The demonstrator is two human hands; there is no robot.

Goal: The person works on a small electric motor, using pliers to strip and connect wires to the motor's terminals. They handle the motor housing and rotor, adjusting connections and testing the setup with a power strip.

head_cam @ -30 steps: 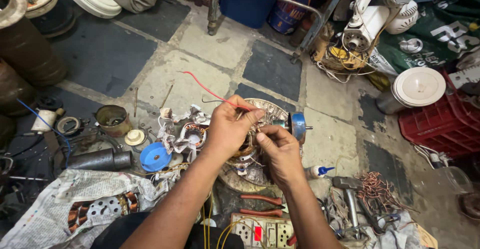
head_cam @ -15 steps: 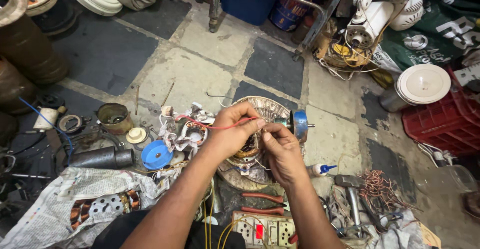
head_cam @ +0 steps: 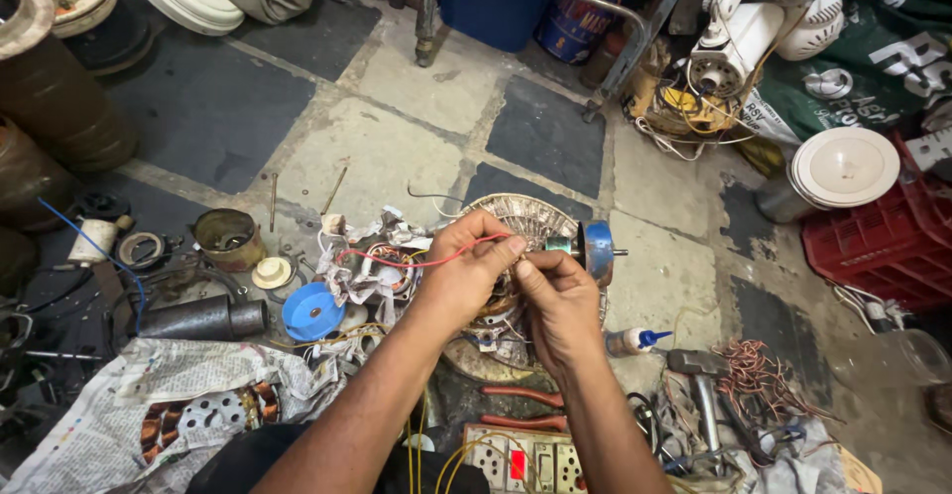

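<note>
Left hand: your left hand (head_cam: 464, 274) is closed, thumb and fingers pinched together on the red wire (head_cam: 416, 259), just above the fan motor (head_cam: 516, 256).
Right hand: your right hand (head_cam: 555, 296) is also closed; its fingertips meet those of the left hand at the end of the wire. What exactly they pinch there, I cannot tell.
Red wire: it runs from your left fingers to the left, in a low curve, toward the crumpled paper (head_cam: 367, 256).
Fan motor: it lies on the tiled floor (head_cam: 397, 147), near the middle, mostly hidden under both hands. Its blue end cap (head_cam: 598, 252) with a short shaft sticks out to the right.
Left of the hands: a blue round cap (head_cam: 310, 310), a small cream knob (head_cam: 271, 273), a rusty tin (head_cam: 227, 239) and a dark metal tube (head_cam: 198, 317).
Near edge of the floor: red-handled pliers (head_cam: 521, 407) and a switch board (head_cam: 521, 459) lie between your forearms. A newspaper (head_cam: 149, 405) with a copper-wound stator (head_cam: 203, 420) is at the near left.
Right of the hands: a small white bottle with blue tip (head_cam: 635, 340), a hammer (head_cam: 699, 385) and a bundle of copper wire (head_cam: 759, 380).
Far right corner: a white fan body (head_cam: 744, 28) and a red crate (head_cam: 873, 241).
</note>
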